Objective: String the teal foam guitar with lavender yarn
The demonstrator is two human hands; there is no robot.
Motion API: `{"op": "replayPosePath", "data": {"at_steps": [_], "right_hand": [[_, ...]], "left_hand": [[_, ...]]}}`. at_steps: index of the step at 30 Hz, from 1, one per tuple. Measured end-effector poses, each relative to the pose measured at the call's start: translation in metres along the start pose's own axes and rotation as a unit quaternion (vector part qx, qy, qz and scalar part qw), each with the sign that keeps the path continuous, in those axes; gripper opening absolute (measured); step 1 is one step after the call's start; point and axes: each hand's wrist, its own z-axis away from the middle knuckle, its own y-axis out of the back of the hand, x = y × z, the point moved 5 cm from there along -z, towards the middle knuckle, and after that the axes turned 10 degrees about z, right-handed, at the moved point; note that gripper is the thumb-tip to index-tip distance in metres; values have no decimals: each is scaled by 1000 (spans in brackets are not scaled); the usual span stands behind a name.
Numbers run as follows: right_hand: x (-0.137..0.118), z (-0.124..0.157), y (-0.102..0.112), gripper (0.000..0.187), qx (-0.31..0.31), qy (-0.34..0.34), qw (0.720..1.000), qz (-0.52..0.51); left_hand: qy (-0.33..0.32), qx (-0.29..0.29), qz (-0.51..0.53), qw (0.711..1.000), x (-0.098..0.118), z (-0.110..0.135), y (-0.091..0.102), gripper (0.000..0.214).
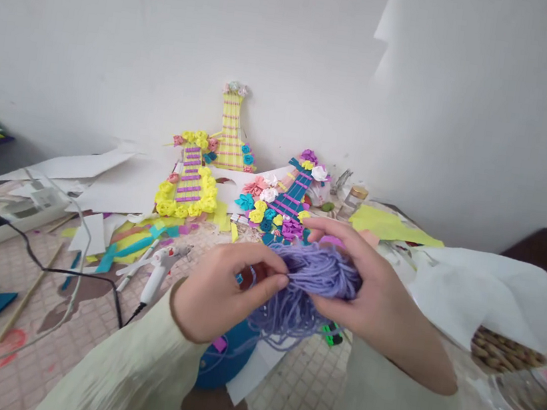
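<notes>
A bundle of lilac yarn (311, 284) hangs between both hands in the middle of the view, with loose loops trailing down beneath it. My right hand (376, 299) wraps round the bundle from the right, fingers curled over its top. My left hand (216, 291) pinches strands at the bundle's left end between thumb and fingers. Both arms wear pale cream sleeves. A blue round object (225, 363) lies on the table right under my left hand, partly hidden by it.
Three paper guitars decorated with flowers, yellow (188, 184), yellow upright (233, 129) and blue (292, 197), stand against the white wall. A white glue gun (158, 274) with a black cord (68, 272) lies at left. White paper sheets (483, 293), paper scraps and a small jar (355, 199) surround them.
</notes>
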Motion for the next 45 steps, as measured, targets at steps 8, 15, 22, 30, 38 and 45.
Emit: {"op": "replayPosePath", "data": {"at_steps": [8, 15, 22, 30, 38, 45], "right_hand": [[13, -2, 1, 63, -38, 28, 998, 46], [31, -4, 14, 57, 17, -18, 996, 91], [29, -3, 14, 57, -3, 20, 994, 106], [22, -1, 0, 66, -87, 85, 992, 40], [14, -4, -4, 49, -97, 129, 987, -26], [2, -12, -9, 30, -62, 173, 982, -37]], "left_hand": [[33, -34, 72, 996, 0, -1, 13, 8], [73, -55, 288, 953, -12, -5, 0, 9], [97, -40, 161, 981, -17, -6, 1, 16], [-32, 25, 338, 940, -1, -4, 9, 32], [-21, 73, 549, 832, -6, -7, 3, 24], [-21, 58, 541, 838, -7, -7, -1, 25]]}}
